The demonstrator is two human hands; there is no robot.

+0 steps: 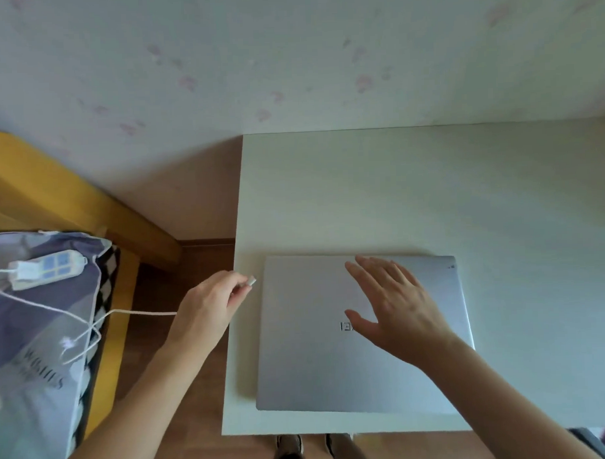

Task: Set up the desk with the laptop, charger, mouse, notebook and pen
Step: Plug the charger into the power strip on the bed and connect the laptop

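A silver laptop (316,359) lies closed on the white desk (430,190), near its front left corner. My left hand (208,308) pinches the plug end of the white charger cable (251,281), just off the laptop's left edge near its far corner. The cable (139,312) trails left to a white charger brick (24,271) plugged into a power strip (52,267). My right hand (396,315) rests flat on the laptop lid with fingers spread. No mouse, notebook or pen is in sight.
The power strip lies on a purple patterned quilt (34,341) on a yellow wooden bed frame (70,203) at the left. A wall with pale pink print (288,58) backs the desk. Brown floor (179,275) shows between bed and desk. Feet in shoes (291,449) stand below the desk's front edge.
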